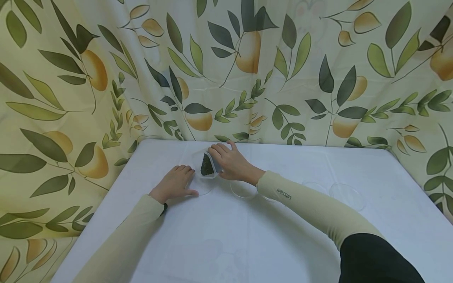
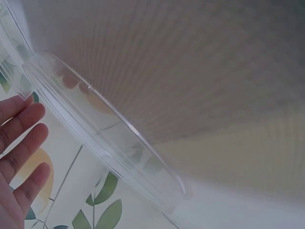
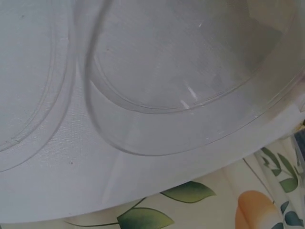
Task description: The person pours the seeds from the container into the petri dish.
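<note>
In the head view my right hand [image 1: 231, 163] grips the right side of a clear plastic container [image 1: 215, 175] near the table's far edge. Inside it shows a dark green, roughly triangular piece [image 1: 207, 165] with a textured surface; its kind cannot be told. My left hand [image 1: 177, 181] is to the left of the container, fingers extended toward it and thumb apart. In the left wrist view, that hand's loosely straight fingers [image 2: 28, 119] are beside a clear round dish [image 2: 109, 138]. Whether they touch the container is unclear.
Several clear round dishes lie on the white table [image 1: 212, 243]: one [image 1: 243, 196] by my right wrist, another [image 1: 347, 196] farther right, others partly behind the right sleeve [image 1: 311, 204]. A leaf-and-fruit patterned curtain [image 1: 226, 98] stands right behind the table's far edge.
</note>
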Tool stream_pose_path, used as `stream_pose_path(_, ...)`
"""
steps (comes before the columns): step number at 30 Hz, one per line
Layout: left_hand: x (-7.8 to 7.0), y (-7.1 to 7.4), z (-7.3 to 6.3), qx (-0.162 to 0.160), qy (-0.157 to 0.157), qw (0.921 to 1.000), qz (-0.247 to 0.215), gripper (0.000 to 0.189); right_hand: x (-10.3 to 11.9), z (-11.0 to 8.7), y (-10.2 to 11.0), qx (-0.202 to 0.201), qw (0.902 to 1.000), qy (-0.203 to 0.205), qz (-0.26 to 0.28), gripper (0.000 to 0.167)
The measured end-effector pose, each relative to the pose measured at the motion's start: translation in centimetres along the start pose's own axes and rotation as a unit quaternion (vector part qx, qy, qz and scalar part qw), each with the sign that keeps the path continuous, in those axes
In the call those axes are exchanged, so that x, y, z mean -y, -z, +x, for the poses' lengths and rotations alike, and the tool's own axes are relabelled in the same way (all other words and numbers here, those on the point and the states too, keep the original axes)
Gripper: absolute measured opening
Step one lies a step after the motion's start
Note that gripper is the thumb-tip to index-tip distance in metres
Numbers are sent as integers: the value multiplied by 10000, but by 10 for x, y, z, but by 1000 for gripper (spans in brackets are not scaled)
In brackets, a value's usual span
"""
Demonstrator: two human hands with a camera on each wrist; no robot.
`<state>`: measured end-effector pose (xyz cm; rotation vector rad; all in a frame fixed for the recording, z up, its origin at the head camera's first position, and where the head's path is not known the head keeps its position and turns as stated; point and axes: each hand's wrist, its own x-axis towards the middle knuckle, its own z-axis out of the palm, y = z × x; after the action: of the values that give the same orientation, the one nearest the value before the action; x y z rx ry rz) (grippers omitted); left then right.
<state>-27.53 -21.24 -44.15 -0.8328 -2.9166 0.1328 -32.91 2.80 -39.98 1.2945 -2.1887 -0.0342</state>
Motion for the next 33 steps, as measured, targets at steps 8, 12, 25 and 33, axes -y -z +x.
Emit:
stream_pose_path(8, 0, -1, 1, 5, 23, 10000, 36, 85, -1, 2, -2, -33, 9999, 42, -113, 80)
stream_pose_path(12, 0, -1, 0, -21, 18, 10000, 19, 84, -1, 2, -2, -47, 9999, 49, -90, 79)
stream_pose_path(25, 1, -3, 0, -95, -17, 9999, 43, 84, -1, 3, -1, -167, 9994, 196, -211, 77)
stream_pose_path(33, 1, -4, 0, -81, -20, 9999, 68, 84, -2, 2, -2, -193, 9987, 312, -346, 79)
